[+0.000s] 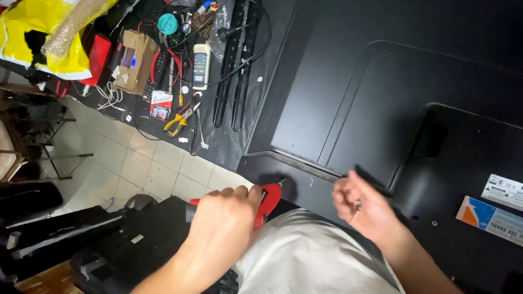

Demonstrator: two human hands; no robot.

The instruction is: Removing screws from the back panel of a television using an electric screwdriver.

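My left hand grips a red power screwdriver, its tip against a screw near the bottom edge of a large black television back panel lying face down. My right hand hovers over the panel's lower edge with fingers curled and a ring showing; it looks blurred, and I cannot tell whether a small thing is pinched in it.
A black workbench on the left carries yellow-handled pliers, a white remote, a cardboard box, cables and two black bracket bars. A yellow bag lies at top left. Tiled floor shows below.
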